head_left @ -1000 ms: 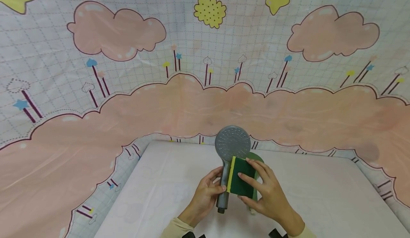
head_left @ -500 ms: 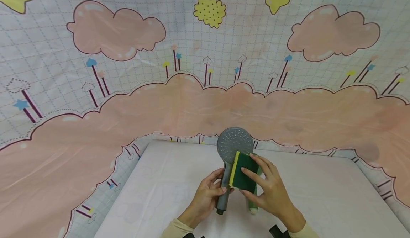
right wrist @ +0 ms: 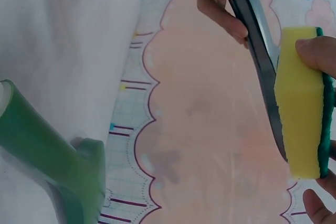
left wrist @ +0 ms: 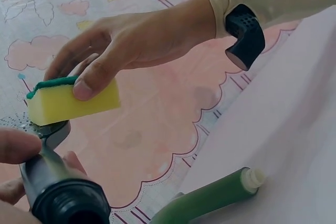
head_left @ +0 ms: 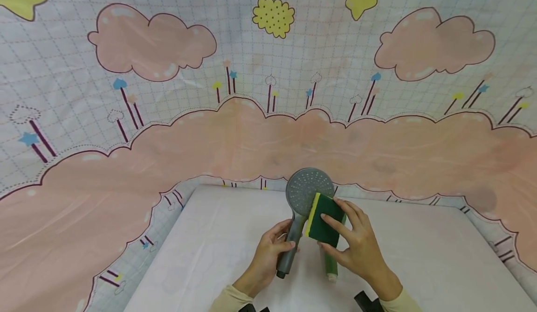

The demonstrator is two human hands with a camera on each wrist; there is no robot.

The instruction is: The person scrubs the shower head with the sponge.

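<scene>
A grey shower head (head_left: 303, 188) is held up over the table, its round nozzle face towards the head camera. My left hand (head_left: 266, 258) grips its handle, and the threaded end of that handle (left wrist: 71, 200) shows close up in the left wrist view. With fingers and thumb my right hand (head_left: 365, 244) holds a sponge (head_left: 326, 218) by its edges. The sponge's yellow side (right wrist: 298, 103) lies against the shower head near the nozzle face; its dark green scouring side faces my right palm. Some right fingers are hidden behind the sponge.
Below the hands, a green shower head (head_left: 330, 263) with a pale end lies on the white table (head_left: 201, 237), partly hidden by the sponge and right hand. A patterned cloth (head_left: 251, 144) with pink clouds hangs behind and around the table.
The sponge in my right hand has slid up and right along the shower head. The shower head has tilted, its handle end swinging left. More of the green handle below shows.
</scene>
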